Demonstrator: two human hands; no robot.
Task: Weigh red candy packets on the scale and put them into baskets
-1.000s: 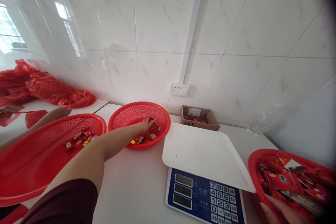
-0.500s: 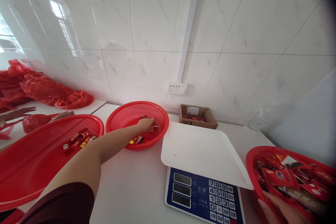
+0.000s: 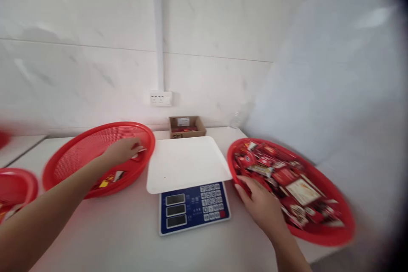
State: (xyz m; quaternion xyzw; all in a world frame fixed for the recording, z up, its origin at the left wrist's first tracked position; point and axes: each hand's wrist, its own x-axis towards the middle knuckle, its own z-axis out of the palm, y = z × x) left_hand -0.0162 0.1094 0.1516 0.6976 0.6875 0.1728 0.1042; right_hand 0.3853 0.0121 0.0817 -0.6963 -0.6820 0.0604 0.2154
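Note:
My left hand (image 3: 123,151) is inside the left red plastic basket (image 3: 51,174), its fingers closed on a small red-and-white packet (image 3: 139,154). A few more wrapped packets (image 3: 111,177) lie low in that basket, one with yellow on it. My right hand (image 3: 263,204) grips the near left rim of another red basket (image 3: 346,231), thumb outside and fingers over the edge. This basket holds many red wrapped packets (image 3: 283,175) and a larger cream-fronted one (image 3: 302,191). Between the baskets stands a scale with a bare white pan (image 3: 188,163) and a blue keypad panel (image 3: 195,208).
Behind the scale, an open cardboard box (image 3: 187,129) holds red packets near the tiled wall. A socket (image 3: 161,98) is on the wall. Part of another red basket (image 3: 19,174) shows at the left edge. A clear plastic object (image 3: 236,120) is at the back right.
The view has swung right, bringing the right basket and my right hand fully into sight. My left hand stays in its basket. The other person's hands have left the view.

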